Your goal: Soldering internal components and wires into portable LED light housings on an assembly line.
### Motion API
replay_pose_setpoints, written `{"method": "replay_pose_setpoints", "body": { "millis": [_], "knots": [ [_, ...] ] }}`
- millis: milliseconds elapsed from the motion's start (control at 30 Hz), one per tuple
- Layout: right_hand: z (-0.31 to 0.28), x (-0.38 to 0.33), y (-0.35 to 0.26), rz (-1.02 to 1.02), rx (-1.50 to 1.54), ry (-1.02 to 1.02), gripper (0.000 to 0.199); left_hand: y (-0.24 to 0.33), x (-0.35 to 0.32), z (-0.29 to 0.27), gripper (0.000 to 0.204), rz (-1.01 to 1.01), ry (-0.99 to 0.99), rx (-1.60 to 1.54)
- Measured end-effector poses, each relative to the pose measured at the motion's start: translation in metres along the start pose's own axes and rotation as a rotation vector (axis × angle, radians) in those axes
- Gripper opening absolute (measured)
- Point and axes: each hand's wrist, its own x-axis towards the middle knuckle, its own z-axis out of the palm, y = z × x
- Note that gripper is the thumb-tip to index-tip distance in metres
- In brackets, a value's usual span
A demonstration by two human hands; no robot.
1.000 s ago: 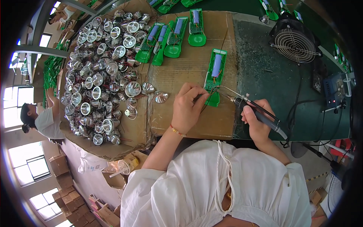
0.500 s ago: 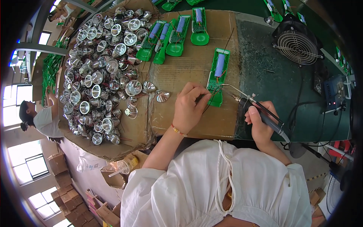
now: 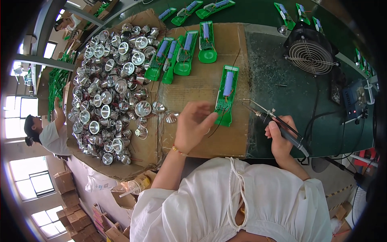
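On the cardboard in front of me lies a green plastic housing [image 3: 224, 119] with a blue cylindrical battery [image 3: 228, 84], a small circuit board [image 3: 223, 105] and thin wires. My left hand [image 3: 193, 126] is just left of its near end, thumb and fingers apart, with nothing visible in it. A soldering iron [image 3: 278, 126] with a thin metal tube beside its tip is gripped in my right hand [image 3: 280, 135]. Its tip points left, to the right of the circuit board and apart from it. A silver reflector cup [image 3: 172, 117] rests left of my left hand, partly hidden.
A large heap of silver reflector cups [image 3: 105, 98] fills the cardboard tray at left. Several green housings [image 3: 207, 55] with batteries lie farther back. At right stand a black fan [image 3: 309, 56] with a wire grille and a blue soldering station [image 3: 355, 99]. A person [image 3: 50, 131] works far left.
My left hand has drawn left from the circuit board, and its pinched fingers have opened. The soldering iron's tip has come away from the board. The whole view has shifted slightly.
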Motion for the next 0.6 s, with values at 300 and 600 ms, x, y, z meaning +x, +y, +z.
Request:
{"method": "replay_pose_setpoints", "body": {
  "millis": [300,600],
  "knots": [
    [-0.029,0.022,0.007,0.048,-0.004,0.116,0.015,0.032,0.082,0.033,0.018,0.014,-0.294,0.613],
    [-0.027,0.024,0.013,0.174,0.014,0.126,0.017,0.083,0.305,0.101,0.040,0.481,0.127,1.016]
  ]
}}
